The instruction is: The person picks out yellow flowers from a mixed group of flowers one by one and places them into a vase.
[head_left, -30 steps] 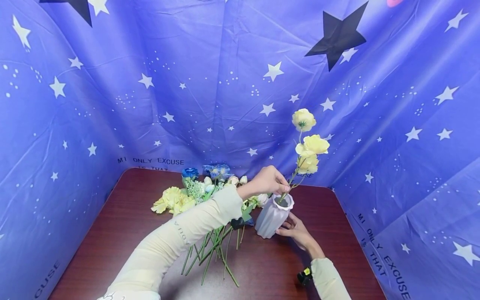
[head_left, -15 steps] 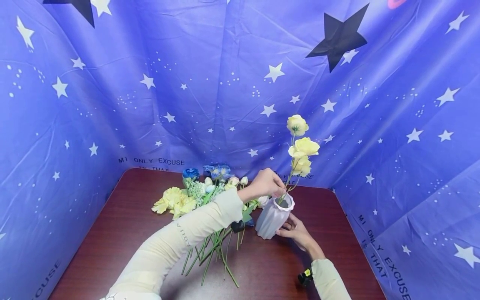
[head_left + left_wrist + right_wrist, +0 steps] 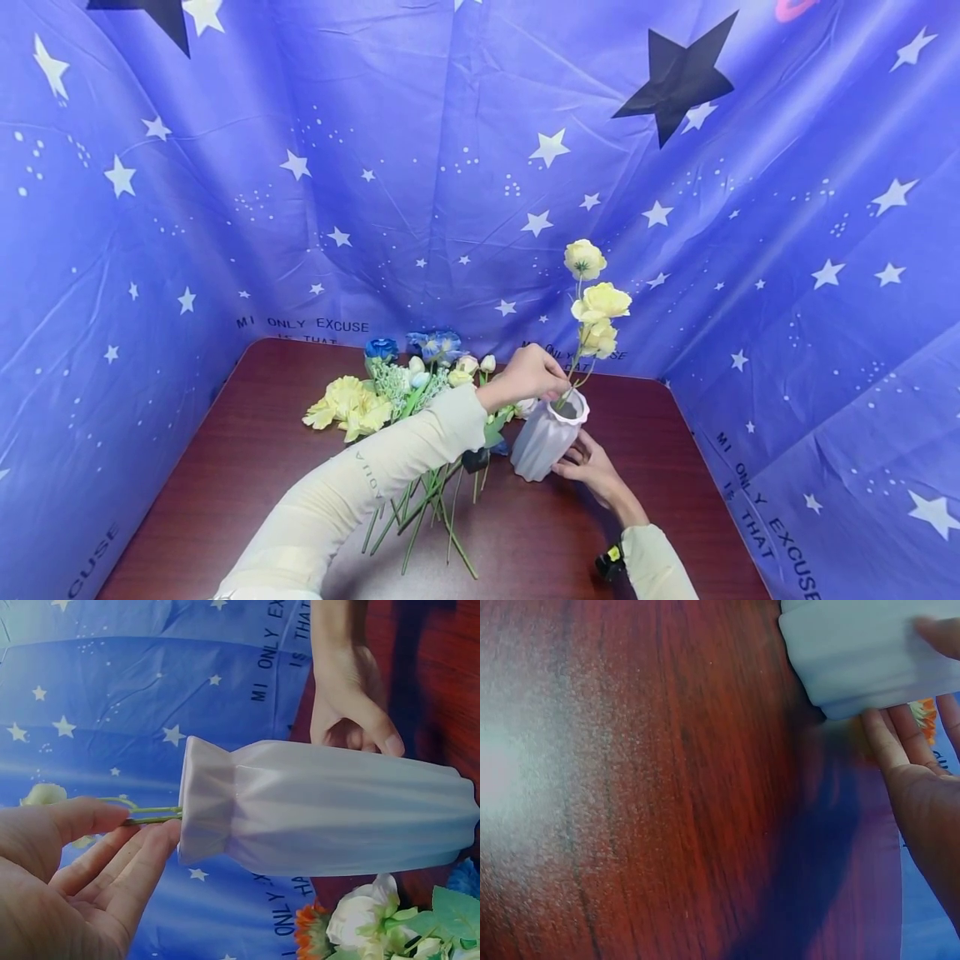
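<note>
My left hand (image 3: 534,373) pinches the green stem (image 3: 157,814) of a yellow flower spray (image 3: 600,302) between thumb and fingers, right at the mouth of a pale lilac-white fluted vase (image 3: 547,437). The stem's lower end is inside the vase, hidden by its wall. The spray carries several yellow blooms and stands up above the rim. Low on the vase's right side, my right hand (image 3: 596,473) holds it, thumb on one face and fingers round another. In the right wrist view the vase's base (image 3: 817,705) is close to the tabletop.
On the brown table (image 3: 247,492), left of the vase, lies a pile of artificial flowers: yellow blooms (image 3: 348,406), blue ones (image 3: 435,343) and white buds. Their green stems (image 3: 427,508) point toward the front. A blue star-patterned cloth (image 3: 465,192) rises behind and at both sides.
The yellow spray has moved left and lower in the head view, its stem further down in the vase. My left hand has shifted slightly left. The right hand keeps its hold on the vase.
</note>
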`<state>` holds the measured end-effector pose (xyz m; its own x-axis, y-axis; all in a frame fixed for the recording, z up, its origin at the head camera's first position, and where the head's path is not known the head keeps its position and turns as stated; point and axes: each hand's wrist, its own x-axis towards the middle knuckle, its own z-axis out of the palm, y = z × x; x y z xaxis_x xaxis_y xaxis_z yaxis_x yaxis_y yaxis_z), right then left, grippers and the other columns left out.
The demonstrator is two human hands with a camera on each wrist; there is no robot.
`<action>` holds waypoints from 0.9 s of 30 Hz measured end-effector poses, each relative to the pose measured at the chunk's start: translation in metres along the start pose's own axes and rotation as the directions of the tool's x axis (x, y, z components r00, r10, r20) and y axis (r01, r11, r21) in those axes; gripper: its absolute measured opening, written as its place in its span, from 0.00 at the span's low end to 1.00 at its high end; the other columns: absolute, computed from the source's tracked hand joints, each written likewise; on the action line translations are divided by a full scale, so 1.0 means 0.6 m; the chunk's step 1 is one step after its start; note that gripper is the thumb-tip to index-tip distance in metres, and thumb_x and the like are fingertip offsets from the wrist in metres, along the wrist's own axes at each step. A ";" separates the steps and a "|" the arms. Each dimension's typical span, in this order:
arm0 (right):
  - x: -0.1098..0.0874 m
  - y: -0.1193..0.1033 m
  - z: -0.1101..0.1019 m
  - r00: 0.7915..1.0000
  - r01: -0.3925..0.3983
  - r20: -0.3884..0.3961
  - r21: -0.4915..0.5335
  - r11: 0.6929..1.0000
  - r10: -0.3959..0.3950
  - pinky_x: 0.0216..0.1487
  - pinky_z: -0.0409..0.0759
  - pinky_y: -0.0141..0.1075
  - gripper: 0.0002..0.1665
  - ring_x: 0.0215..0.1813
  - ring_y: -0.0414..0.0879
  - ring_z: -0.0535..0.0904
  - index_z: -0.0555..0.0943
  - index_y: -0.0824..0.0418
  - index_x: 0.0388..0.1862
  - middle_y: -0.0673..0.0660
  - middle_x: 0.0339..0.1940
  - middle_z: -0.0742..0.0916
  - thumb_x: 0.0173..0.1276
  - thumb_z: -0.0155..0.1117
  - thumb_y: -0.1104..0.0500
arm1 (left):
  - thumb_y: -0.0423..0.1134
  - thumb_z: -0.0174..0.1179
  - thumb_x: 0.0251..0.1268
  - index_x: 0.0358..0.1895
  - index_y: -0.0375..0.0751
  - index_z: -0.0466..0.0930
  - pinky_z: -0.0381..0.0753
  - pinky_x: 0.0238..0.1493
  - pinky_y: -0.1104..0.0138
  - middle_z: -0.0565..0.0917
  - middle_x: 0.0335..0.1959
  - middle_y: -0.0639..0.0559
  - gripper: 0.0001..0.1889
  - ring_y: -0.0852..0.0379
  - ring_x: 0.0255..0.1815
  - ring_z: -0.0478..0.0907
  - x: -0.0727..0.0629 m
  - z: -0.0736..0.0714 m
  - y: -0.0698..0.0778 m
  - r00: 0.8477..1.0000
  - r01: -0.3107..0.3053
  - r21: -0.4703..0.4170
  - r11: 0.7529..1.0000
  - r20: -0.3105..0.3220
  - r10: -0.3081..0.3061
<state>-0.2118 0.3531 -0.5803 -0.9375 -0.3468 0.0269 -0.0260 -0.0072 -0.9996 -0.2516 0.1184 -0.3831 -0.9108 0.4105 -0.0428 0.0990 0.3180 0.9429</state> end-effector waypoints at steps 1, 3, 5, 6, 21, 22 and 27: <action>0.000 0.000 0.001 1.000 0.003 -0.001 0.002 1.000 -0.003 0.53 0.89 0.37 0.43 0.55 0.40 0.85 0.66 0.51 0.68 0.44 0.56 0.85 0.58 0.67 0.78 | 0.30 0.70 0.60 0.35 0.35 0.91 0.91 0.35 0.66 0.91 0.28 0.44 0.03 0.50 0.31 0.91 0.000 0.001 -0.001 1.000 -0.004 -0.003 1.000 -0.007 0.004; -0.001 0.001 0.003 1.000 0.010 -0.007 0.008 1.000 -0.010 0.53 0.89 0.37 0.43 0.55 0.39 0.85 0.67 0.52 0.68 0.45 0.56 0.85 0.57 0.67 0.79 | 0.28 0.70 0.59 0.34 0.35 0.91 0.92 0.35 0.65 0.91 0.27 0.44 0.03 0.49 0.29 0.91 0.001 0.002 -0.001 1.000 -0.014 -0.008 1.000 -0.023 0.014; -0.001 0.001 0.004 1.000 0.015 -0.011 0.008 1.000 -0.014 0.54 0.89 0.37 0.43 0.55 0.39 0.84 0.67 0.52 0.68 0.45 0.56 0.85 0.57 0.67 0.78 | 0.27 0.70 0.57 0.33 0.35 0.91 0.91 0.34 0.65 0.91 0.27 0.44 0.03 0.50 0.28 0.90 0.002 0.003 0.001 0.999 -0.019 0.001 1.000 -0.040 0.019; 0.000 0.001 0.004 1.000 0.016 -0.013 0.006 1.000 -0.016 0.54 0.89 0.37 0.43 0.55 0.39 0.84 0.67 0.53 0.68 0.45 0.56 0.85 0.57 0.67 0.78 | 0.27 0.70 0.57 0.33 0.35 0.91 0.91 0.33 0.66 0.91 0.26 0.45 0.03 0.51 0.27 0.90 0.002 0.003 0.002 0.999 -0.021 0.016 1.000 -0.048 0.021; 0.000 0.001 0.003 1.000 0.028 -0.007 -0.024 0.999 -0.028 0.55 0.88 0.35 0.44 0.55 0.39 0.84 0.64 0.58 0.70 0.44 0.56 0.85 0.58 0.67 0.79 | 0.26 0.70 0.57 0.33 0.32 0.91 0.91 0.31 0.67 0.90 0.26 0.41 0.02 0.51 0.27 0.90 0.007 0.005 0.022 0.987 0.142 -0.012 0.990 -0.075 -0.142; 0.000 0.001 0.003 1.000 0.030 -0.005 -0.023 0.999 -0.030 0.55 0.88 0.35 0.43 0.55 0.39 0.84 0.65 0.58 0.70 0.44 0.56 0.85 0.57 0.67 0.79 | 0.25 0.71 0.56 0.33 0.33 0.91 0.90 0.30 0.68 0.90 0.26 0.42 0.03 0.52 0.25 0.90 0.008 0.006 0.022 0.986 0.146 -0.011 0.989 -0.084 -0.146; 0.000 -0.002 0.003 1.000 0.021 -0.007 -0.011 1.000 -0.021 0.54 0.88 0.35 0.43 0.54 0.39 0.85 0.67 0.53 0.67 0.44 0.56 0.86 0.57 0.68 0.79 | 0.25 0.74 0.50 0.30 0.37 0.92 0.87 0.24 0.73 0.90 0.23 0.47 0.05 0.61 0.18 0.84 0.016 0.008 0.021 0.979 0.150 0.033 0.988 -0.146 -0.143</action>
<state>-0.2113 0.3512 -0.5791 -0.9392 -0.3400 0.0483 -0.0498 -0.0044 -0.9988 -0.2573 0.1306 -0.3731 -0.9643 0.2315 -0.1289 -0.0253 0.4039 0.9145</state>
